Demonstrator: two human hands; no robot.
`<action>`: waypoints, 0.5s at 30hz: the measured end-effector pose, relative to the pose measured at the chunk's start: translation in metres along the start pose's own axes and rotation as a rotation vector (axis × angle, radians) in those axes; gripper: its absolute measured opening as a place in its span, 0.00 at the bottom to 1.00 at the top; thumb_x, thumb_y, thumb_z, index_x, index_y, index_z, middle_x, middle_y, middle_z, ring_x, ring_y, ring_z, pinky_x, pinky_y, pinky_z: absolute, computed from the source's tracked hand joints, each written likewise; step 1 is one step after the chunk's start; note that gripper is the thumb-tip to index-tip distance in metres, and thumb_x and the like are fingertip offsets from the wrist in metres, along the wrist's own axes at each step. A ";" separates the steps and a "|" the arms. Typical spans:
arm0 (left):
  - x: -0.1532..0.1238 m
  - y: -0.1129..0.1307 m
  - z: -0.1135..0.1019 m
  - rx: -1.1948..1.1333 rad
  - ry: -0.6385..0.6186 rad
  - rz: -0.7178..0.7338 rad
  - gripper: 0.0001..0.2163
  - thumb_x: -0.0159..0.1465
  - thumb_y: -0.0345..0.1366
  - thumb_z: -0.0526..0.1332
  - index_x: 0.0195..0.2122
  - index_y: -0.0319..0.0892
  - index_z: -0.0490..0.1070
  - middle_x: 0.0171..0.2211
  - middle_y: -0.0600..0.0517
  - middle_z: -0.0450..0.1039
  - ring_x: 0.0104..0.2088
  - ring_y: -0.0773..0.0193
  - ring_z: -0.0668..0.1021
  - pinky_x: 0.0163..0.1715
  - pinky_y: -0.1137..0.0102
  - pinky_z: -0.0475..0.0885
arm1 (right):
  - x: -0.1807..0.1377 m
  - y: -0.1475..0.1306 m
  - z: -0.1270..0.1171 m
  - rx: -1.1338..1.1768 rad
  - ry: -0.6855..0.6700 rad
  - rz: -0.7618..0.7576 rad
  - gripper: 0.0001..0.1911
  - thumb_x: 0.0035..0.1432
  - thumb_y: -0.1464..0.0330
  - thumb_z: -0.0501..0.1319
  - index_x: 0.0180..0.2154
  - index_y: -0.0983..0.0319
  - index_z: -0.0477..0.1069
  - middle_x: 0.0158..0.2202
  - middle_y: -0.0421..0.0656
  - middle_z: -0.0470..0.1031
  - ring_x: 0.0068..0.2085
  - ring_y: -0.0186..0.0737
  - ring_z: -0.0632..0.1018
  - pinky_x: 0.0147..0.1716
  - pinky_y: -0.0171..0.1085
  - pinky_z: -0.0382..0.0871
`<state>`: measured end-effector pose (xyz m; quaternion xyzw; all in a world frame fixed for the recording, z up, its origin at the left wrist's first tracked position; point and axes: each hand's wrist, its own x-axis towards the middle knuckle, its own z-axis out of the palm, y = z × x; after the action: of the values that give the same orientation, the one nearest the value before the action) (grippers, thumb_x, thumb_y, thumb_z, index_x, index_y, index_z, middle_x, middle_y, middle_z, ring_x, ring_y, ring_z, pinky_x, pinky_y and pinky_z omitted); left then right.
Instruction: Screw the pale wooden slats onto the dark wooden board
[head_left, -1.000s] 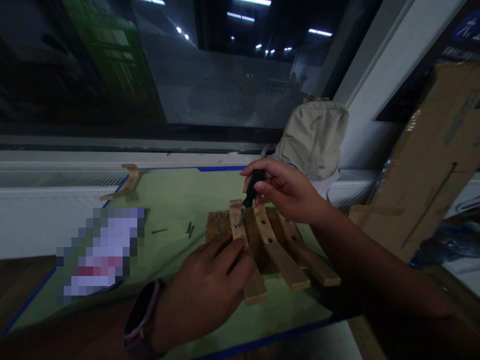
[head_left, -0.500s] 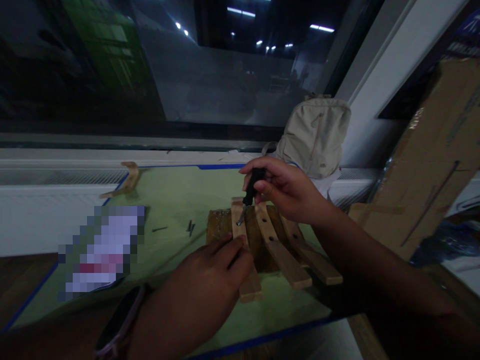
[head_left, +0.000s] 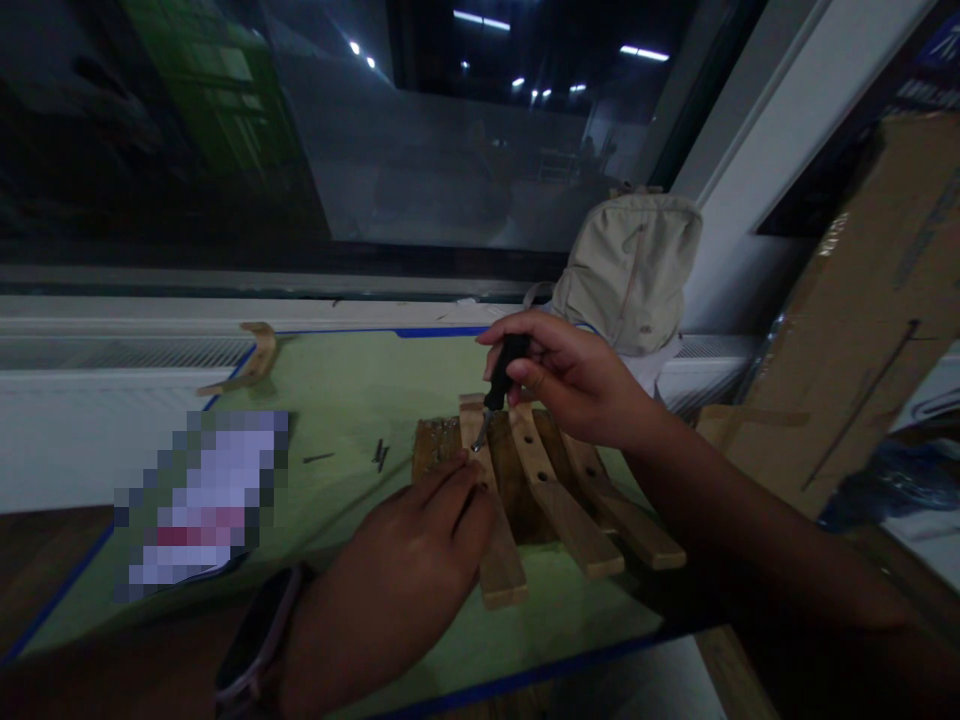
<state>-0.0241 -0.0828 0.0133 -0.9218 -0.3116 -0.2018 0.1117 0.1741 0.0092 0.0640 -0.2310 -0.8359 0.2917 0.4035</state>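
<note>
My right hand (head_left: 559, 375) is closed around the black handle of a screwdriver (head_left: 504, 372). Its metal tip points down into a hole in the leftmost curved wooden piece (head_left: 502, 560). Just below that tip, my left hand (head_left: 420, 540) grips the same piece with its fingers pressed together; part of the wood is hidden beneath them. Two similar wooden pieces, a middle one (head_left: 574, 520) with two dark holes and a right one (head_left: 630, 520), lie alongside. All three rest across a brown block (head_left: 435, 445) that looks wrapped in clear film.
Several dark screws (head_left: 381, 455) lie on the pale green tabletop (head_left: 337, 380), left of the block. A blurred-out sheet (head_left: 210, 500) is farther left. Another curved wooden piece (head_left: 259, 360) sits at the back-left edge. A beige backpack (head_left: 634, 270) and cardboard (head_left: 862, 320) stand behind and right.
My left hand has slid slightly up the wooden piece, closer to the screwdriver tip. The piece has turned a little, its near end shifting right. My right hand has barely moved.
</note>
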 end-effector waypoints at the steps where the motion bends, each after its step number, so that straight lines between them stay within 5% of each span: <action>1: 0.000 0.000 0.000 0.005 0.003 0.002 0.19 0.53 0.16 0.52 0.45 0.31 0.71 0.46 0.37 0.76 0.48 0.49 0.79 0.45 0.56 0.79 | 0.000 0.000 0.001 -0.006 0.003 -0.002 0.15 0.65 0.60 0.56 0.49 0.62 0.66 0.40 0.43 0.71 0.33 0.31 0.74 0.30 0.31 0.72; 15: -0.001 0.002 0.000 0.009 -0.046 0.014 0.15 0.57 0.19 0.53 0.44 0.32 0.71 0.45 0.38 0.75 0.46 0.52 0.79 0.44 0.59 0.79 | -0.004 -0.008 0.011 -0.129 0.103 0.022 0.11 0.60 0.63 0.63 0.42 0.60 0.67 0.32 0.40 0.69 0.29 0.33 0.72 0.27 0.32 0.70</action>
<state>-0.0237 -0.0844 0.0131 -0.9278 -0.3086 -0.1784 0.1102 0.1665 -0.0024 0.0620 -0.2805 -0.8285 0.2293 0.4269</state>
